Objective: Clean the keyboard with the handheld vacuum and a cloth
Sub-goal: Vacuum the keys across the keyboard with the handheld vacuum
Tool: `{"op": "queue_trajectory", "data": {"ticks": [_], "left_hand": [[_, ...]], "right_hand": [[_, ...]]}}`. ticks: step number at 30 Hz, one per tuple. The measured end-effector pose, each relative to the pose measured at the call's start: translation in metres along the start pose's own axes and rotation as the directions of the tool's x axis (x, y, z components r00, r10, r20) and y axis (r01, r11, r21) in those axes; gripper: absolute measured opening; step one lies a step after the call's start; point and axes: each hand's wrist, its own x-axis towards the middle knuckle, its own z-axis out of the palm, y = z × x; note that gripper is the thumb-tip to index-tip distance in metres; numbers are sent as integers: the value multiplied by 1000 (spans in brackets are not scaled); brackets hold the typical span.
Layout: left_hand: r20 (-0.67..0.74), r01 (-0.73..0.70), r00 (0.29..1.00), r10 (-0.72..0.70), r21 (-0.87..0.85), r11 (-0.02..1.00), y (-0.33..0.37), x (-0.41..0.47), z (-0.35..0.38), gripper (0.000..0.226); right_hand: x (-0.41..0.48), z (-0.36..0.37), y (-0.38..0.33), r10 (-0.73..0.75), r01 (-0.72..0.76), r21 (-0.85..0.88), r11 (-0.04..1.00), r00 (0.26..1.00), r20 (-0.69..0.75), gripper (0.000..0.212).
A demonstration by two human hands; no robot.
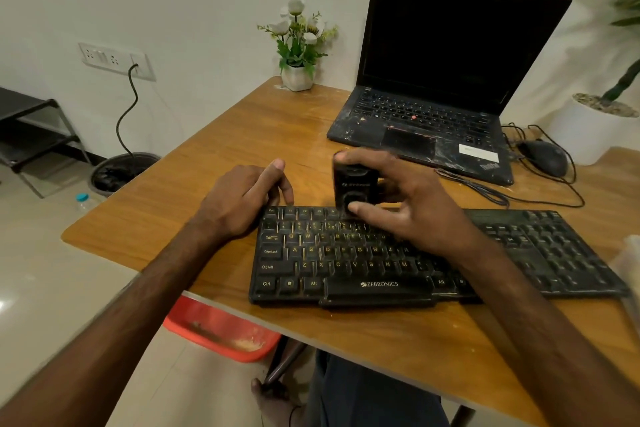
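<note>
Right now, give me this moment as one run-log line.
right hand: grips handheld vacuum | position: at keyboard top row | left hand: rests by keyboard's far-left corner, holds nothing

The worktop (214, 135) looks like wood-grain laminate, orange-brown and smooth, with a soft sheen and pale scuffs toward its far side. The keyboard (346, 253) is matt black plastic, its keys dulled by grey dust and light specks, the legends yellowish. The handheld vacuum (353, 184) is black plastic too, smoother, with a faint gloss on its face. The laptop (415, 121) has a matt black shell whose palm rest is streaked with whitish smears, and a glossy dark screen. The mouse (545, 156) is smooth black plastic. The flower pot (297, 78) looks like glazed white ceramic. The floor (45, 270) is glossy pale tile, catching reflections.
</note>
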Motion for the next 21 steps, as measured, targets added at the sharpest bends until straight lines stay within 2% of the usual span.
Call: {"op": "queue_trajectory", "data": {"ticks": [3,5,9,10,12,14,15,18,19,21], "left_hand": [[1,-1,1000,1,6,1000,3,0,1,71],[-5,-1,1000,1,-1,1000,3,0,1,71],[-4,-1,1000,1,5,1000,2,-1,0,71],[-3,-2,1000,2,7,1000,2,-1,0,71],[-1,-8,1000,8,14,1000,3,0,1,71],[-5,-15,1000,15,8,1000,2,0,1,70],[-7,-16,1000,16,-1,1000,2,0,1,70],[-11,-17,1000,17,-13,1000,2,0,0,70],[-13,-15,1000,15,-12,1000,2,0,0,70],[-9,-16,1000,16,-2,1000,2,0,1,71]], "right_hand": [[8,0,6,-25,33,-322,946,999,31,64],[10,-6,10,-23,15,-398,917,1000,-15,64],[2,-4,2,-3,3,-88,996,1000,-9,65],[1,-2,2,-12,14,-106,994,1000,20,65],[3,0,4,-29,41,-269,962,998,50,66],[7,-4,7,-36,41,-378,925,999,20,66],[7,-6,6,-21,18,-330,944,1000,-7,66],[3,-2,-1,32,-30,52,998,999,-37,65],[2,0,-1,27,-26,53,998,999,-23,65],[3,1,3,37,-37,-56,998,999,-6,64]]}}
